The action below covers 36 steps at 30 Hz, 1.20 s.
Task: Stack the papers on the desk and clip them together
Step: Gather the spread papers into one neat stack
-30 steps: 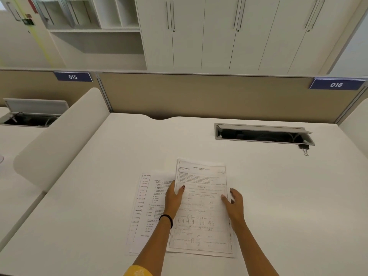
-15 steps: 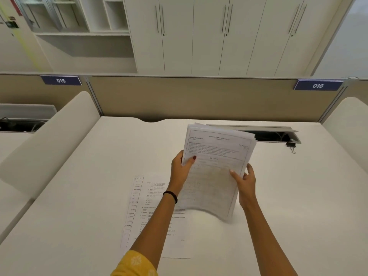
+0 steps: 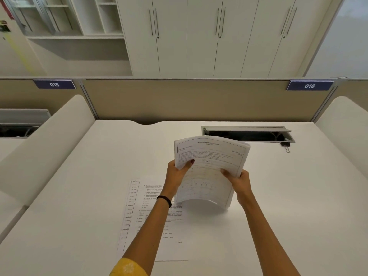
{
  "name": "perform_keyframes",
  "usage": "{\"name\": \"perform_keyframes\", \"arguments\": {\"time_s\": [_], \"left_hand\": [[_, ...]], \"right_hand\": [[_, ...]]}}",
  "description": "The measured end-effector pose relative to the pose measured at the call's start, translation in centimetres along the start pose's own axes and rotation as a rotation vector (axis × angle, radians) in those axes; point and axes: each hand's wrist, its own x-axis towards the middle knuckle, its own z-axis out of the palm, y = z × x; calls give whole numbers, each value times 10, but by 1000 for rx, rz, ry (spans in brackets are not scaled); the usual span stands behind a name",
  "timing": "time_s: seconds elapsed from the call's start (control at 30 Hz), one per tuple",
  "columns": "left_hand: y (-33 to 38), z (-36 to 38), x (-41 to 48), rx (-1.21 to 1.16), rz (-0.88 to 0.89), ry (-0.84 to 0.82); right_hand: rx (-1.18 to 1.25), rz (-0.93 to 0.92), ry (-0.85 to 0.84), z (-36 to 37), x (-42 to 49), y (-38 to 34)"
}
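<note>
Pinching with thumbs and curled fingers (image 3: 189, 163): left hand (image 3: 177, 174) and right hand (image 3: 239, 180) each clamping one side edge of the paper stack (image 3: 211, 156), thumb on the printed face, remaining fingers mostly hidden behind. Working over the white desk (image 3: 298, 196). Holding the paper stack near upright and bowed, lower edge at or just above the surface, contact unclear; probably so as to tap and square the edges. Leaving further printed sheets (image 3: 147, 216) flat on the desk under the left forearm, seemingly yet to be gathered in. Saving for last the black binder clip (image 3: 285, 146), well apart to the right, just beside the open cable hatch (image 3: 247, 134).
</note>
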Motion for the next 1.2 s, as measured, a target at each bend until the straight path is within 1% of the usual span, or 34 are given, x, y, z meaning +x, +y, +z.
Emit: {"name": "perform_keyframes", "arguments": {"time_s": [0.13, 0.27, 0.43, 0.6, 0.7, 0.8, 0.97, 1.2], "left_hand": [[12, 1, 3, 28, 58, -17], [15, -5, 4, -9, 26, -56], [23, -12, 8, 6, 43, -100], [11, -22, 8, 74, -47, -182], [-6, -24, 5, 102, -86, -219], [-19, -20, 2, 96, -96, -165], [-24, -17, 5, 114, -40, -60], [-53, -42, 0, 167, -105, 5]], "right_hand": [[14, -29, -7, 1, 0, -7], [-9, -15, -6, 2, 0, -9], [-8, -62, -28, 1, 4, -19], [-74, -40, -94, -6, 4, -12], [-64, -19, -87, -5, 2, -4], [-70, -35, -61, 0, 3, 0], [-150, -53, 39, 6, 12, 10], [-201, -19, -24, 12, 5, 43]]}}
